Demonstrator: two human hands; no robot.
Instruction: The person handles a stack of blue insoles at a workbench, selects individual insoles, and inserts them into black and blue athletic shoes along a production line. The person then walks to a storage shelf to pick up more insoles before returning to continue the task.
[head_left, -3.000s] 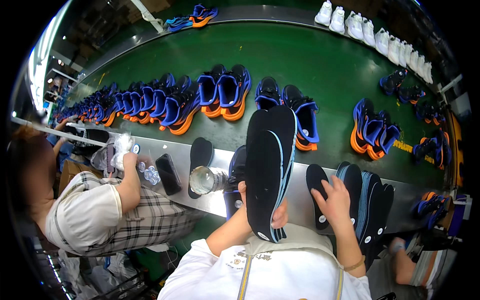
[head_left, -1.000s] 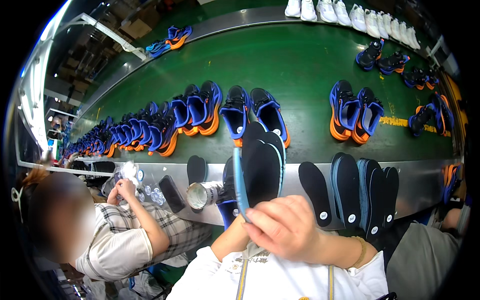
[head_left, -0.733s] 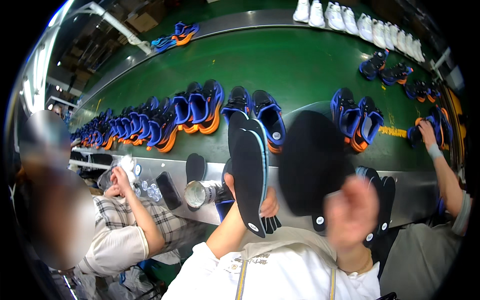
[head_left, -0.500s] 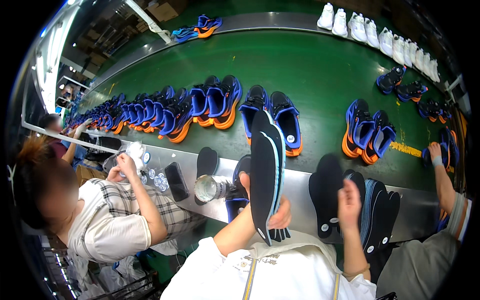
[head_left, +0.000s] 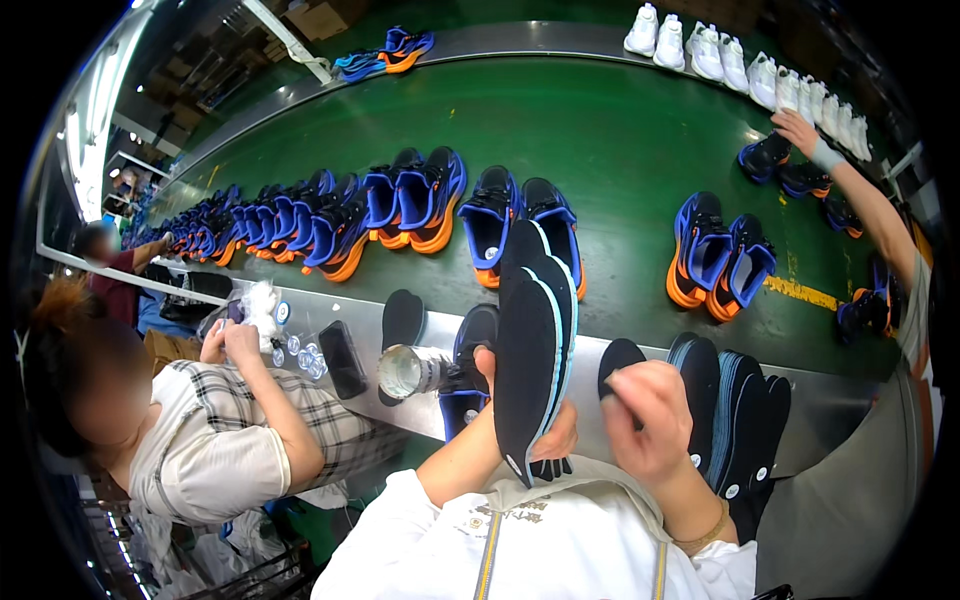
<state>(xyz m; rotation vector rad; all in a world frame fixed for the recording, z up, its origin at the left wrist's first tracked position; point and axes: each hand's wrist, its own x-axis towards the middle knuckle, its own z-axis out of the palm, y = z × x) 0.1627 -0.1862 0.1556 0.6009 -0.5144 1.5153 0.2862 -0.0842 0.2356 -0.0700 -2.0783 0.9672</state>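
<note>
My left hand (head_left: 556,432) is closed round a small stack of black insoles (head_left: 530,350) with pale blue edges, held upright before my chest. My right hand (head_left: 655,425) is curled in a pinch, a little blurred, with its fingertips at a single black insole (head_left: 621,356); the hand covers that insole's lower part. Right beside it, stacks of black insoles (head_left: 740,425) with round white labels lean together on the metal ledge. Beyond my left hand, a pair of black and blue sneakers with orange soles (head_left: 491,225) stands on the green belt.
Sneaker rows (head_left: 330,225) fill the belt's left; another pair (head_left: 715,255) is on the right. A tin can with a brush (head_left: 405,372), a phone (head_left: 343,360) and a loose insole (head_left: 402,318) lie on the ledge. A co-worker's hand (head_left: 797,132) reaches across; another person sits left.
My right hand has moved left and nearer, its fingers now curled at the single insole. The co-worker's arm on the right has reached far across the belt. My left hand keeps its stack.
</note>
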